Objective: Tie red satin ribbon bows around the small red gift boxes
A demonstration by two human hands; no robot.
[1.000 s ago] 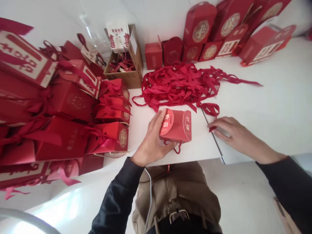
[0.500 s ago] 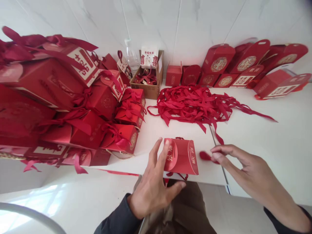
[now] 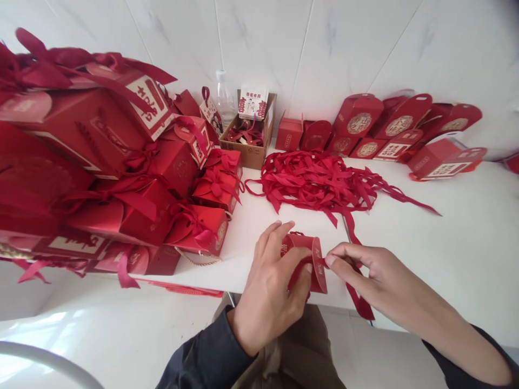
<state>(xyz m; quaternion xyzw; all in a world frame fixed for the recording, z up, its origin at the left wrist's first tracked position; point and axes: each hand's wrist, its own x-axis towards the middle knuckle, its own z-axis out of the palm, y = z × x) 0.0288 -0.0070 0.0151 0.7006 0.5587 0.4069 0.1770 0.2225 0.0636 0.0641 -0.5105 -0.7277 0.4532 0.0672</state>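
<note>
Small red gift box sits at the near edge of the white table, right in front of the person, between both hands.

Left hand: wrapped around the box's left side, fingers over the top, thumb across the front. Closed on the box, holding it in place. The hand covers most of the box; only the right end flap with gold lettering shows.

Right hand: just right of the box, thumb and forefinger pinched on a red ribbon right at the box's end flap. Other fingers loosely curled. The ribbon runs from the pinch down past the table edge under the right hand, and another stretch of it trails back up toward the pile.

Around it:
- Loose ribbon pile on the table beyond the box, well behind the hands.
- Stack of finished red boxes with bows to the left; the nearest is near the left hand, not touching it.
- Open cardboard box at the back by the wall, a clear bottle beside it.
- Row of flat and folded red boxes along the wall at the back right, well apart from the hands.
</note>
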